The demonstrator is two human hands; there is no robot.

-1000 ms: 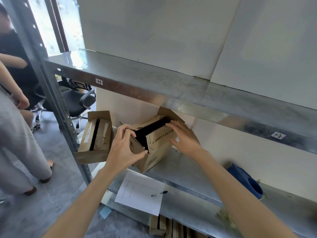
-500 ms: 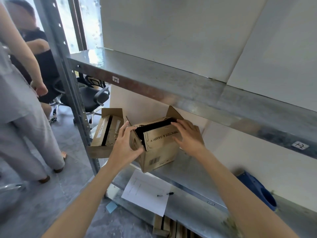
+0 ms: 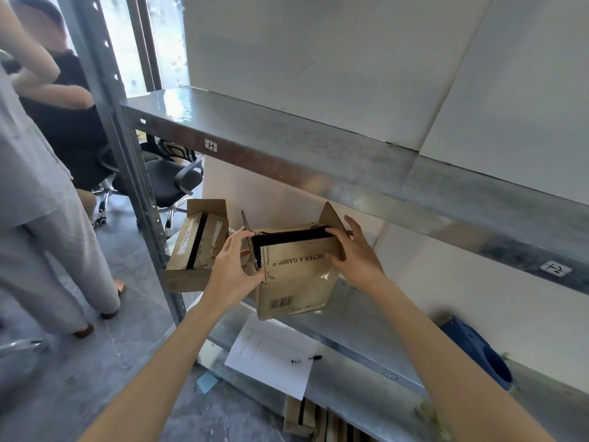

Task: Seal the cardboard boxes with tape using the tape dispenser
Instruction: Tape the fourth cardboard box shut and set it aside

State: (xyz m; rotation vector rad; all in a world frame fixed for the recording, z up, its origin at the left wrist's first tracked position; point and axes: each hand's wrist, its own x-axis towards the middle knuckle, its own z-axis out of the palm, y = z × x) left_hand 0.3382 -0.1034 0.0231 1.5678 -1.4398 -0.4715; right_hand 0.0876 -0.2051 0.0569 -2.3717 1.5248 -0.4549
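A: Where's the cardboard box point(image 3: 296, 282)?
B: On the metal shelf point(image 3: 366, 317), toward its left end, top flaps not closed.
A: And the hands?
B: Left hand point(image 3: 234, 269) pinches the left flap; right hand point(image 3: 357, 253) grips the right flap. A second box point(image 3: 197, 247) sits at the shelf's left edge.

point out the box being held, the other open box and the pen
held box point(image 3: 296, 282): head view, front wall above barcode
other open box point(image 3: 183, 250): head view, left top flap
pen point(image 3: 306, 359): head view, middle of barrel
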